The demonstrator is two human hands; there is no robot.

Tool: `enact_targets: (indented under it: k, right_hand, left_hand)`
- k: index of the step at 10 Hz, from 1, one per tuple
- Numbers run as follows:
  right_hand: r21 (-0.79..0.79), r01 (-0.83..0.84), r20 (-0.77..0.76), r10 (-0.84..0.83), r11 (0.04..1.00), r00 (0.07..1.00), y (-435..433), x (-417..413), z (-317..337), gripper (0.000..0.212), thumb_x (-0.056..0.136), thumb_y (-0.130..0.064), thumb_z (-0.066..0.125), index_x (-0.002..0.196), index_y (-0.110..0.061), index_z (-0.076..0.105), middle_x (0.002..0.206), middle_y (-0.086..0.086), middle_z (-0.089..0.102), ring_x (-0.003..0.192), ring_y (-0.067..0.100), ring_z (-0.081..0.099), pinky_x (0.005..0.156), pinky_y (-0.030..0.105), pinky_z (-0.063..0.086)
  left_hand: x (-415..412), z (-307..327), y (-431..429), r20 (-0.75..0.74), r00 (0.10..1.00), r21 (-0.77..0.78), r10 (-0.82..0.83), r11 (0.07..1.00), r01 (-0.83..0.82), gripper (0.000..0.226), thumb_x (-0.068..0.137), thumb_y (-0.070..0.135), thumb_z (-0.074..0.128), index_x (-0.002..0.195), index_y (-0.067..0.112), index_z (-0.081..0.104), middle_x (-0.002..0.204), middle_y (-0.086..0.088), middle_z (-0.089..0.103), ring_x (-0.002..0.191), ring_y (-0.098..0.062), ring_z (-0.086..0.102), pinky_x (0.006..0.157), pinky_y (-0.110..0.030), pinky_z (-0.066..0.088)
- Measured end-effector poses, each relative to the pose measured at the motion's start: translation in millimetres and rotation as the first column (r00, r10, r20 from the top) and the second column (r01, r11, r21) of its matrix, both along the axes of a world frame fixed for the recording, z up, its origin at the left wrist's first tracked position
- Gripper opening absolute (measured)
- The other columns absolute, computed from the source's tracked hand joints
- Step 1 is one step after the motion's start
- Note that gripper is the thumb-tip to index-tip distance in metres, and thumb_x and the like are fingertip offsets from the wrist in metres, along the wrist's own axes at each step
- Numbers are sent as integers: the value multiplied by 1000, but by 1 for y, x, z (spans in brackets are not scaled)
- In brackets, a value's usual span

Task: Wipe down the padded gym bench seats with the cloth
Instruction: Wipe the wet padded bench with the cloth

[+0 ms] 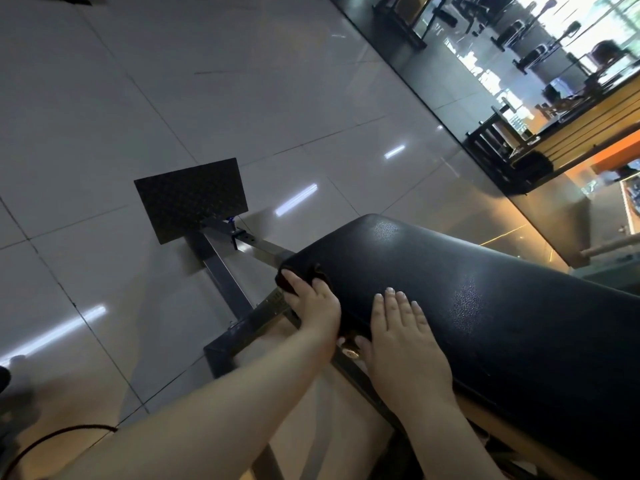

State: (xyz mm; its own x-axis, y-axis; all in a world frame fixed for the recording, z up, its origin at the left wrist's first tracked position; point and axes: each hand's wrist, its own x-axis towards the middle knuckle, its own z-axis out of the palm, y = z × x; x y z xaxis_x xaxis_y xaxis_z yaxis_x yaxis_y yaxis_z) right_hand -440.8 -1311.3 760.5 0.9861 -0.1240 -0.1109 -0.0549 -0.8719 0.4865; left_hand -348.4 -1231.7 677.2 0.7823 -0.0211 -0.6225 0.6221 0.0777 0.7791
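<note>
A black padded bench seat [491,306] runs from the middle of the view toward the lower right. At its near left corner my left hand [313,304] grips a dark cloth [286,284] and holds it against the pad's edge. The cloth is nearly the same colour as the pad, and most of it is hidden under my fingers. My right hand [403,327] lies flat on the pad beside the left one, with fingers straight and together, holding nothing.
The bench's dark metal frame [227,275] runs down to a black textured footplate [192,199] on the glossy tiled floor [173,81]. A brass knob [349,351] shows between my hands. A mirror wall [519,84] reflecting gym machines stands at the right. A dark cable [52,438] lies at lower left.
</note>
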Motion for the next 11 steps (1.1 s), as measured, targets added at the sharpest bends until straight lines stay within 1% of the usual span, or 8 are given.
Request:
enact_targets:
  k: [3, 4, 5, 6, 8, 9, 10, 11]
  right_hand:
    - [18, 5, -34, -4, 1000, 999, 8, 3, 4, 70, 99, -45, 51, 152, -2, 35, 156, 22, 38, 145, 36, 38, 120, 50, 28]
    - [135, -11, -18, 14, 991, 1000, 13, -2, 13, 75, 95, -43, 41, 161, -16, 18, 163, 16, 27, 150, 33, 28, 122, 52, 26]
    - [265, -7, -117, 40, 964, 992, 19, -15, 28, 93, 88, -41, 46, 158, -36, -16, 168, 3, -8, 155, 24, -5, 126, 50, 3]
    - [217, -51, -58, 65, 975, 996, 24, -24, 30, 85, 97, -37, 47, 158, -35, -14, 168, 2, -7, 155, 24, -5, 125, 53, -1]
    - [140, -2, -10, 4, 990, 1000, 23, -33, 19, 78, 84, -31, 77, 151, -15, 40, 159, 8, 38, 149, 24, 31, 122, 53, 19]
    - [64, 14, 30, -16, 998, 999, 18, -55, 32, 74, 88, -28, 68, 152, -11, 35, 161, 10, 32, 152, 24, 24, 123, 57, 9]
    - [32, 89, 82, -92, 996, 992, 11, -79, 48, 76, 85, -18, 67, 152, -8, 34, 162, 12, 29, 152, 26, 20, 124, 57, 4]
    - [148, 142, 220, -172, 979, 960, 15, -99, 55, 85, 77, -17, 79, 151, -7, 39, 158, 13, 36, 150, 27, 27, 123, 53, 12]
  left_hand:
    - [12, 20, 22, -303, 910, -229, 284, 905, -358, 62, 104, 14, 39, 157, 18, 7, 162, -22, 1, 146, -42, 22, 118, -51, 30]
    - [-35, 39, 13, -272, 960, -130, -72, 991, 37, 67, 102, 24, 43, 154, 8, 5, 159, -29, 9, 147, -48, 18, 118, -58, 25]
    - [-65, 75, 25, -257, 939, -595, -226, 803, 30, 65, 98, 61, 35, 153, 28, 30, 153, -6, 43, 141, -27, 41, 113, -45, 38]
    - [-72, 78, 38, -222, 937, -693, -269, 720, 42, 43, 102, 48, 39, 132, 23, 57, 127, -7, 66, 120, -24, 60, 93, -37, 48]
    - [-84, 100, 48, -90, 934, -604, -346, 764, 225, 26, 103, 34, 40, 117, 38, 61, 128, -2, 65, 120, -18, 58, 108, -40, 42]
    - [-92, 127, 49, -71, 911, -605, -406, 744, 284, 35, 105, 38, 36, 87, 47, 65, 122, 8, 62, 123, -15, 54, 113, -41, 37]
    - [-105, 138, 44, 27, 856, -593, -516, 681, 429, 65, 80, 58, 54, 139, 32, 54, 139, 2, 58, 130, -14, 50, 117, -41, 33]
    - [-117, 142, 39, 75, 808, -652, -584, 585, 483, 76, 84, 43, 58, 154, 28, 32, 131, 2, 63, 123, -11, 57, 107, -33, 42]
